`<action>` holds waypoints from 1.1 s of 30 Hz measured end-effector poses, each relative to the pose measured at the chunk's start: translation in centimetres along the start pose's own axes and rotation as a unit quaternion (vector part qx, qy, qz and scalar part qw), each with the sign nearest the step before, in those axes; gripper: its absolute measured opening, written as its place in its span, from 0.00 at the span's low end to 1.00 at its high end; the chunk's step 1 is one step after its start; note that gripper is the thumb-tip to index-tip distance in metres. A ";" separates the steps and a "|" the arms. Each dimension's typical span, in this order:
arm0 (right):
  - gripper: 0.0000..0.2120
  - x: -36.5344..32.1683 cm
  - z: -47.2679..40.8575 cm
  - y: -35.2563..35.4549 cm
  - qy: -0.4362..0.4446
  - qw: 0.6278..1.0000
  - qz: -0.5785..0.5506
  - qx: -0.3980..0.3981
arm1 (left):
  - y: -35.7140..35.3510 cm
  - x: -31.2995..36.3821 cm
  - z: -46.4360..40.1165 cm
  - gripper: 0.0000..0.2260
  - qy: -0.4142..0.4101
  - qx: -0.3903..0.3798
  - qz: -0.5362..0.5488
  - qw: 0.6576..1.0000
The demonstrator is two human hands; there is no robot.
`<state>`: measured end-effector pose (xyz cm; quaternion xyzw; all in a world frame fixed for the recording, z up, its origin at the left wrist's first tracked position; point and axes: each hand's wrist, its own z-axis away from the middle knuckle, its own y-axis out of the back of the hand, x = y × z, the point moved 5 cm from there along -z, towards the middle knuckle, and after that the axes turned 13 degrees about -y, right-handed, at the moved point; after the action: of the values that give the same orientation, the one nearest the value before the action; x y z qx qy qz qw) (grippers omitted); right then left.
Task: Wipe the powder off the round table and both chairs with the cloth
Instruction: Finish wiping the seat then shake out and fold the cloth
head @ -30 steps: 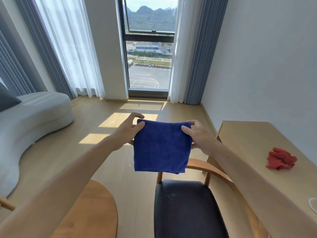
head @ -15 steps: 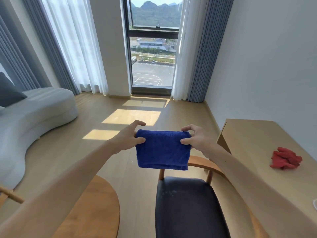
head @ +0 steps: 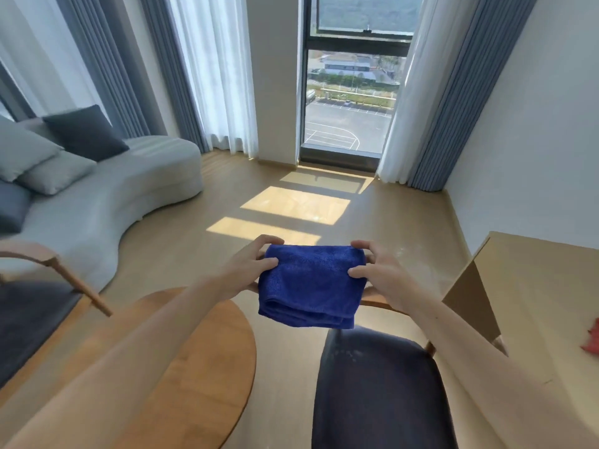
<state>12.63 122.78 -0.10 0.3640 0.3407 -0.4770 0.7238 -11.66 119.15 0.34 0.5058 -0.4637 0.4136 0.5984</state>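
**Folded cloth held above the right chair**

The blue cloth [head: 311, 286] is folded, held in the air between both hands. Below it stands the right chair [head: 379, 393], its dark seat faintly speckled with powder. The round wooden table [head: 207, 367] lies near left; the second chair [head: 32, 306] is at the far left edge.

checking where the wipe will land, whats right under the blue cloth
Below the blue cloth, held up by both hands, show bare wood floor and the dark chair seat. The cloth covers the middle of the chair's wooden backrest.
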 end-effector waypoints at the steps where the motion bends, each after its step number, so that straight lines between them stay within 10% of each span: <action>1: 0.24 0.3 -0.4 -1.4 -0.003 1.000 -0.002 -0.016 | 0.7 -1.0 1.1 0.14 0.013 0.015 0.014 1.000; 15: 0.30 1.8 -0.8 -28.3 -0.005 0.983 0.086 -0.165 | 17.5 -14.5 18.9 0.22 0.119 0.170 0.116 0.971; 33: 0.35 11.2 -0.9 -50.1 -0.095 0.993 0.075 -0.012 | 34.1 -31.5 22.9 0.27 0.160 -0.035 0.091 0.982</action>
<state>-31.04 104.56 -20.07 0.3332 0.2479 -0.4499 0.7906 -54.81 100.71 -21.42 0.3678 -0.4204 0.5255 0.6417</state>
